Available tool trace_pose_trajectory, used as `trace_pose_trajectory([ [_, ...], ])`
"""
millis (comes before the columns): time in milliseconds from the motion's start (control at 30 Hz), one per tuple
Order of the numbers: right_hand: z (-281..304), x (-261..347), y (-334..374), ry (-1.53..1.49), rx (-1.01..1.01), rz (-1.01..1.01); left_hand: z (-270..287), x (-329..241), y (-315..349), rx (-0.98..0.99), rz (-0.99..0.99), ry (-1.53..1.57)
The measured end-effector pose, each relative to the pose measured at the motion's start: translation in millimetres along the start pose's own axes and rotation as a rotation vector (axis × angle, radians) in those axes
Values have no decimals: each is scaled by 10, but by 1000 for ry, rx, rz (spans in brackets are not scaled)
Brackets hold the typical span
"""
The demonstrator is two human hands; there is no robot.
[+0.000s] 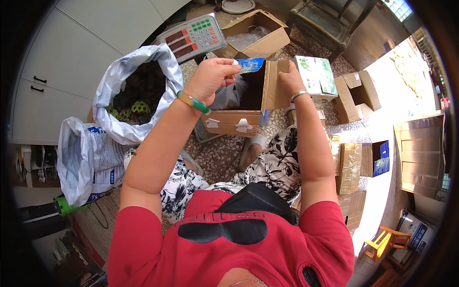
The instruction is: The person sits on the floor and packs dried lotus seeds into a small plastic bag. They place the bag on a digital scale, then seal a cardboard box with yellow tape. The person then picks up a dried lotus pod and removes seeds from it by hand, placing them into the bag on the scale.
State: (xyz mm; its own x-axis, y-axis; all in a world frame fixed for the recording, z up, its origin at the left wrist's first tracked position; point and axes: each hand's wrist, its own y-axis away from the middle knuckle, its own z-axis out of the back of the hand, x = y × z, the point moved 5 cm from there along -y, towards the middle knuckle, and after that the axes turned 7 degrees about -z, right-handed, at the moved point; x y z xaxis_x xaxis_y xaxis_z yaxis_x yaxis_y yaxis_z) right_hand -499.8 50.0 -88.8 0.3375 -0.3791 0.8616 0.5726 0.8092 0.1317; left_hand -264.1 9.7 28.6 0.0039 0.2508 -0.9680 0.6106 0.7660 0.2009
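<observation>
My left hand (216, 79), with a green bangle at the wrist, pinches a small blue packet or label (250, 64) between thumb and fingers. It hangs over the open cardboard box (229, 116) between my feet. Clear plastic (230, 96) lines the left part of that box, and the rest of its inside is dark. On the box's right side my right hand (289, 81) grips the raised cardboard flap (276, 86), its fingers partly hidden. A silver bracelet circles that wrist.
A white sack (170, 71) with dark contents and green lattice pieces (140, 107) stands left, near another white sack (76, 162). Beyond are a digital scale (210, 38) and an open carton (267, 43). Right are a green-white box (315, 76) and several cartons (351, 165).
</observation>
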Motion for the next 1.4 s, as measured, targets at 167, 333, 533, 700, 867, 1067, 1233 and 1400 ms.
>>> trace_pose_trajectory([
  [167,-32,45,18,64,-12,-42,118,310,-89,-36,45,-124],
  [333,-13,-109,-79,214,-47,20,173,818,-215,3,114,-281],
  [533,-137,16,9,317,-61,39,99,1311,-388,66,100,-1038],
  [700,-77,155,65,391,-77,-12,-90,1432,-494,147,155,-1251],
  [867,-42,216,84,437,-112,0,-382,1547,-522,338,56,-1414],
  [1067,-63,133,87,398,-91,-17,-522,1853,-520,310,-127,-1547],
  [1233,-65,-31,-7,459,-30,-54,-585,1544,-220,510,100,-1360],
  [1400,-196,268,151,327,-38,75,-428,1534,-162,576,97,-1552],
])
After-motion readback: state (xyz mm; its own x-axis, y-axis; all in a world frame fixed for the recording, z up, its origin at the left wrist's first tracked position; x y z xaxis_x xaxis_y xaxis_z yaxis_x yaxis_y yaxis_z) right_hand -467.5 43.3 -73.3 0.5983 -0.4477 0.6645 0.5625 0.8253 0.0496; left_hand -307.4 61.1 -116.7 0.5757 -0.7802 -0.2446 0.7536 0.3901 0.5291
